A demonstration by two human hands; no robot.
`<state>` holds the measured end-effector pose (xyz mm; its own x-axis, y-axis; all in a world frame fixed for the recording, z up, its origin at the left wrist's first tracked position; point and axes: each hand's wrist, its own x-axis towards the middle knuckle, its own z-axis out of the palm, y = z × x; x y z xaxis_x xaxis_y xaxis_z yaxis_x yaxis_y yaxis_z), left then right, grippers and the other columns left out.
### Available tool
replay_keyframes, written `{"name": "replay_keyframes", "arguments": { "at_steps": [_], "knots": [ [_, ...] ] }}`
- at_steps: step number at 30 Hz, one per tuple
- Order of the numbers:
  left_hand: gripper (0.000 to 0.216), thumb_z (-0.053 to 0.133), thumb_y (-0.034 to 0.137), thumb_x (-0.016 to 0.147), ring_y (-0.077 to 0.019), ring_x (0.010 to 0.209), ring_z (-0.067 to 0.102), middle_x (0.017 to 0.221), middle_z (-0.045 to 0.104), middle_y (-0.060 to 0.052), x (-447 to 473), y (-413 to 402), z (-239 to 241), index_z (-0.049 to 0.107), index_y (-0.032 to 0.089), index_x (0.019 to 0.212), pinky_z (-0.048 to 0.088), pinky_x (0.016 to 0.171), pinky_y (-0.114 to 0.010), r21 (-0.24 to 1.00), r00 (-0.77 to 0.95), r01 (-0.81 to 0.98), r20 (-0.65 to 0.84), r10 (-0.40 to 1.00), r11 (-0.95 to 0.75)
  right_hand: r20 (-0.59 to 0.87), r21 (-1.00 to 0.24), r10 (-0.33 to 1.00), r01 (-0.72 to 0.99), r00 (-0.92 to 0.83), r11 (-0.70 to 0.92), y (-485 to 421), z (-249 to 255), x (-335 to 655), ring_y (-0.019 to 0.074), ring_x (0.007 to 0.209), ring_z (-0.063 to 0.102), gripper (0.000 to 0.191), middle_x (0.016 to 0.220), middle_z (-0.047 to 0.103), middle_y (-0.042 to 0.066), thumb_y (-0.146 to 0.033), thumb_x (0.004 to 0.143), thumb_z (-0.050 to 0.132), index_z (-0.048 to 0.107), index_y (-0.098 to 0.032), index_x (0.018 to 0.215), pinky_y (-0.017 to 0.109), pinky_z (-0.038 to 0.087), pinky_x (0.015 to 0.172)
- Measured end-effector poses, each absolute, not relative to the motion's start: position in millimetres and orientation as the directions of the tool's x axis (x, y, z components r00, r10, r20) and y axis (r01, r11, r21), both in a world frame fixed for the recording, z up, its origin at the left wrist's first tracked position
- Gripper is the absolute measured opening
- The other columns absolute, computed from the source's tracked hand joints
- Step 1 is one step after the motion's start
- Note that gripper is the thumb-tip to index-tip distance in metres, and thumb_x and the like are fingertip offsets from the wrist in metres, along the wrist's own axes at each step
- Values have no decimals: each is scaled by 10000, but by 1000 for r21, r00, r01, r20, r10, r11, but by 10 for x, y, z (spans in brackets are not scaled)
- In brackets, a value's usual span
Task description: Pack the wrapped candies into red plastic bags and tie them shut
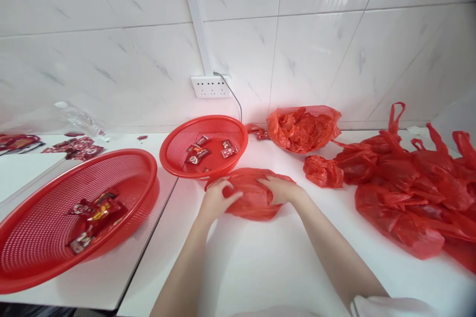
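Note:
A crumpled red plastic bag [251,198] lies on the white table [260,262] just in front of a small red mesh basket [203,146]. My left hand [215,200] grips the bag's left side, fingers curled into the plastic. On the bag's right side my right hand [280,189] does the same. The small basket holds a few red wrapped candies [197,153]. A larger red mesh basket [70,208] at the left holds several more candy packets [94,215].
An open red bag stuffed with red bags [303,129] stands at the back by the wall. A heap of filled red bags [409,188] covers the right side. Loose candy packets [76,147] lie at the far left. A wall socket [210,86] with a cable sits above the baskets.

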<state>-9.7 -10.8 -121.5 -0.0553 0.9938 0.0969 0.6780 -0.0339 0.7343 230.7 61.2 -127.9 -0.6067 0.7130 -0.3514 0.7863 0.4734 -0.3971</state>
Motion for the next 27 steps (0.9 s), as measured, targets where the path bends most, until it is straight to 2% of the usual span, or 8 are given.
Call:
{"name": "replay_keyframes", "arguments": {
  "at_steps": [1,3,5,8,12,18,22,27],
  "knots": [
    [448,612,613,742,-255,945,651,1050,695,-129,-116,-80,-1186,619,171,812,510,831,-380,837,-215,543,62,975,67,-317,-400,728,782,-607,478,582,-1219,2294,320,1368,393,889,1516,381,155,-291,664,739,382,-185,1471,396,372,1068],
    [606,439,717,800,-179,617,633,840,703,-135,-185,-13,-1115,609,135,808,503,560,-297,950,-424,160,-178,888,267,-235,-411,761,771,-605,486,501,-1060,2272,296,1334,444,742,1464,463,140,-274,733,689,446,-170,1426,375,388,1048],
    [670,384,736,812,-114,443,538,711,679,-118,-279,49,-1045,617,108,832,422,413,-231,901,-371,-162,-433,822,402,-157,-430,789,761,-593,486,399,-870,2256,281,1272,512,589,1404,532,127,-290,841,587,464,-178,1406,371,416,1003],
    [498,476,582,848,-95,462,568,665,665,-83,-369,86,-993,631,110,877,438,412,-172,808,-226,-378,-553,802,451,-52,-447,816,744,-576,497,236,-591,2236,282,1163,590,481,1312,608,110,-337,912,501,490,-213,1377,367,456,901],
    [203,553,271,811,-153,708,691,822,712,-98,-294,62,-1068,622,123,932,545,588,-194,789,-200,-522,-484,852,326,-30,-438,847,768,-531,467,103,-398,2198,281,1099,620,440,1217,653,119,-345,919,481,525,-206,1334,354,465,833],
    [81,562,126,685,-98,689,653,797,695,8,-144,25,-1210,568,161,758,569,676,-216,831,-417,-553,-342,842,63,-306,-281,869,909,-389,308,118,-438,2102,322,936,675,345,1047,685,210,-295,860,539,643,-98,1124,364,468,722],
    [127,611,141,626,-130,660,656,779,700,-14,-115,-46,-1148,608,140,753,570,609,-238,835,-376,-546,-313,872,64,-102,-358,888,849,-449,388,145,-434,2072,266,981,664,315,1077,699,140,-312,918,479,612,-166,1163,340,457,785],
    [201,652,212,614,-176,681,665,806,713,-55,1,-124,-1119,638,119,792,572,574,-267,859,-293,-508,-246,924,67,236,-505,825,661,-513,556,196,-485,2070,188,893,657,209,995,702,67,-279,963,449,630,-189,1016,295,471,799]
  ]
}}
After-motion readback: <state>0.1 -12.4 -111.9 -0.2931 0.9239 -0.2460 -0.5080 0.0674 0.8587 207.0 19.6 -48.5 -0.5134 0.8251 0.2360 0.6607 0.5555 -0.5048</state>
